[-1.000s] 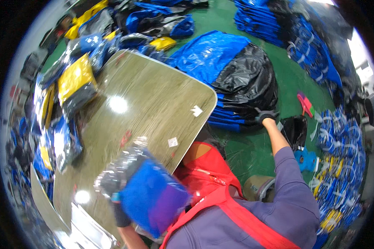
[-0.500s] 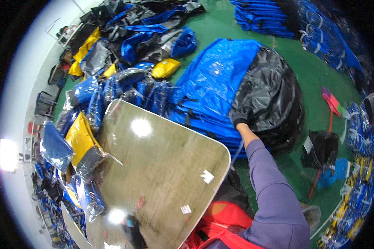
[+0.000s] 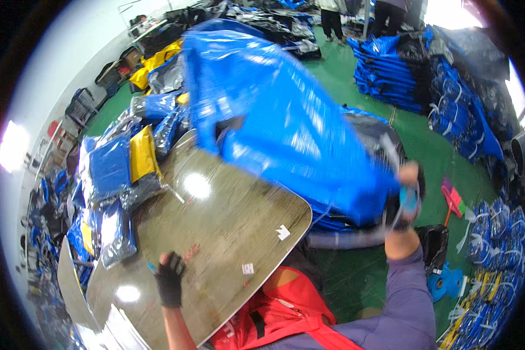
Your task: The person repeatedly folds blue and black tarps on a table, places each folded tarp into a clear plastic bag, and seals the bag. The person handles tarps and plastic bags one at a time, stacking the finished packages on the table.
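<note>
A large glossy blue tarpaulin sheet [image 3: 274,111] is lifted in the air, slanting from the upper left down to my right hand [image 3: 407,195]. That hand wears a dark fingerless glove and is closed on the sheet's corner, smeared by motion. A light blue patch and a pale strip show at it, too blurred to name. Over the wood-patterned table [image 3: 227,233] is my left hand [image 3: 170,280], in a black fingerless glove, its fingers curled. A small teal piece sticks out beside its thumb; the rest is hidden.
Plastic-wrapped blue and yellow packages [image 3: 111,166] crowd the table's left side. Folded blue sheets [image 3: 385,73] are stacked at the far right, near tied bundles [image 3: 496,233]. A pink broom [image 3: 451,198] stands on the green floor [image 3: 356,280]. Two people [image 3: 332,20] are at the back.
The blue sheet has been raised off the pile and swung up to the left over the table's far edge. My right hand has moved right and nearer; my left hand has come further into view.
</note>
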Tool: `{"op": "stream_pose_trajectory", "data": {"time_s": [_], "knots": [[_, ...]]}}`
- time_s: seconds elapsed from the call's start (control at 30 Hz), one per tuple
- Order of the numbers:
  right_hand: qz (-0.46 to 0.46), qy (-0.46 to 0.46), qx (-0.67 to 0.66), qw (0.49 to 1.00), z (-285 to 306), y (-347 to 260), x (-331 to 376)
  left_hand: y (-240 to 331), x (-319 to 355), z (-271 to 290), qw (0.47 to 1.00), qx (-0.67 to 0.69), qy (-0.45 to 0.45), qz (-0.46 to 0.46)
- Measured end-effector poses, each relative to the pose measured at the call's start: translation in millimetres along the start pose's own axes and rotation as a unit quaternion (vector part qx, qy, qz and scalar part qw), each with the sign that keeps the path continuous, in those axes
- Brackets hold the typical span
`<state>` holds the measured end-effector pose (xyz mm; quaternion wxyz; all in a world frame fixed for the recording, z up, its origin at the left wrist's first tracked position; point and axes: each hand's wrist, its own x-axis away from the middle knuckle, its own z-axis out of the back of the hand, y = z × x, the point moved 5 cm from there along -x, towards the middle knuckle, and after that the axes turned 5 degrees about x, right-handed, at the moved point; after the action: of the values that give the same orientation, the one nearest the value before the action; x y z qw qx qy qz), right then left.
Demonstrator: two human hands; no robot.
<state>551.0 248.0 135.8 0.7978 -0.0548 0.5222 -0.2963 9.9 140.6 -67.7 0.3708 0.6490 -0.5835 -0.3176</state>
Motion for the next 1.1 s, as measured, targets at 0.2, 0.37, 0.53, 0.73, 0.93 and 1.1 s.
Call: {"op": "stream_pose_trajectory", "data": {"time_s": [0.2,0.37,0.53,0.73,0.93,1.1], "knots": [[0.165,-0.335,-0.241,0.896,-93,-141,69,152,7,82,0.963,0.120,0.214,-0.112],[-0.052,-0.639,-0.299,0.707,-142,-139,103,193,121,101,0.999,0.022,-0.032,-0.012],[-0.288,-0.255,0.322,0.865,-146,7,45,178,258,117,0.970,-0.238,0.045,0.004],[-0.381,-0.296,0.286,0.828,-221,78,62,56,358,72,0.862,-0.273,0.377,0.202],[-0.229,-0.390,0.146,0.880,-256,94,45,17,391,43,0.769,-0.382,0.512,0.032],[-0.473,-0.090,-0.183,0.857,-219,150,52,24,464,113,0.733,-0.306,0.595,0.121]]}}
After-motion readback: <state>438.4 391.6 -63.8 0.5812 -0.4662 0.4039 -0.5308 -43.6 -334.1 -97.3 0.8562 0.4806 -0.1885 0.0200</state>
